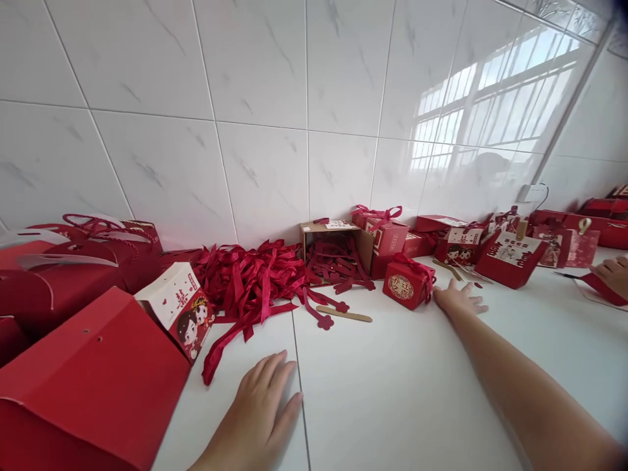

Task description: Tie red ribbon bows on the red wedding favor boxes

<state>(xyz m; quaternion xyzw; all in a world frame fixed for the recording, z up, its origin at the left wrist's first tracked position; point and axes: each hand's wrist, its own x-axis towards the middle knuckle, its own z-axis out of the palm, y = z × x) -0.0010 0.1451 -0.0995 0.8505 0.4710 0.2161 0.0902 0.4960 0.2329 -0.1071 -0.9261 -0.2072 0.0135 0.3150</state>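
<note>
My left hand [267,399] rests palm down on the white table, its fingers apart and nothing in it, below a heap of red ribbons [255,275]. Farther out to the right, my right hand [458,299] is spread on the tabletop with nothing in it. Just left of it stands a small red box [406,284] with gold print and a ribbon bow. Between the hands, toward the wall, lie a gold strip [344,314] and dark red flower-ended strips [324,320], in front of an open carton [366,248] holding more of them.
Large red boxes [98,373] fill the left side, beside a cream and red box [179,311] with cartoon figures. More red gift boxes [510,258] line the tiled wall [260,65] at right. Another person's hand [613,278] is at the far right edge, by a red piece.
</note>
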